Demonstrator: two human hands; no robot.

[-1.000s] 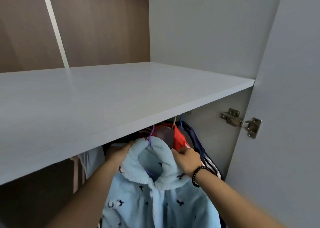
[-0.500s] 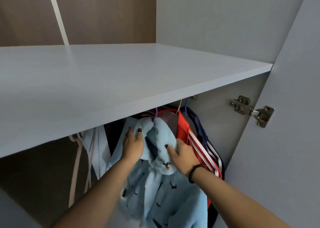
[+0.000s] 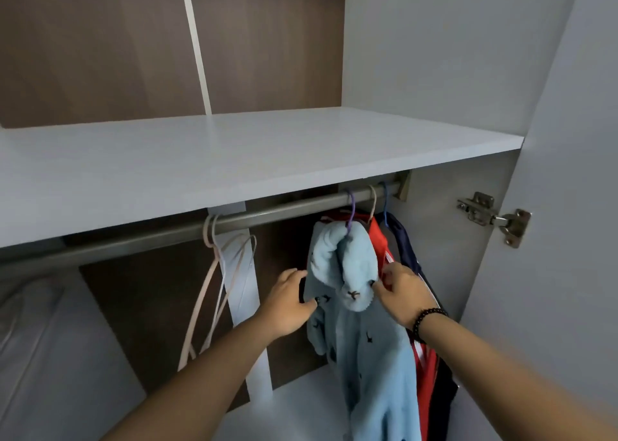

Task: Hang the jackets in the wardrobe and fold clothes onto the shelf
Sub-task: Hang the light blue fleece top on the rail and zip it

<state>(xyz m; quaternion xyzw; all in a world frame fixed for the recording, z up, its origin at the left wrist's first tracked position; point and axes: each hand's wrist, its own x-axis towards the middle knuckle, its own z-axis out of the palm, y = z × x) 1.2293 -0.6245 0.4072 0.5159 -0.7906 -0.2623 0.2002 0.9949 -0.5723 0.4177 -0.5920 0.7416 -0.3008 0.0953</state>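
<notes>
The fleecy blue jacket [image 3: 359, 310] hid its purple hanger [image 3: 351, 211] below the hook; left hand [image 3: 290, 303] and right hand [image 3: 399, 290] pinched the jacket's cloth beneath the rail [image 3: 140, 236].

blue jacket [image 3: 361, 307] now hung on rail [image 3: 284, 210], hands [image 3: 291, 302] lowered to its sides

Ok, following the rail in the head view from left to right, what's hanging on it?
Empty pink hangers → light blue jacket on a purple hanger → red jacket → navy jacket.
</notes>
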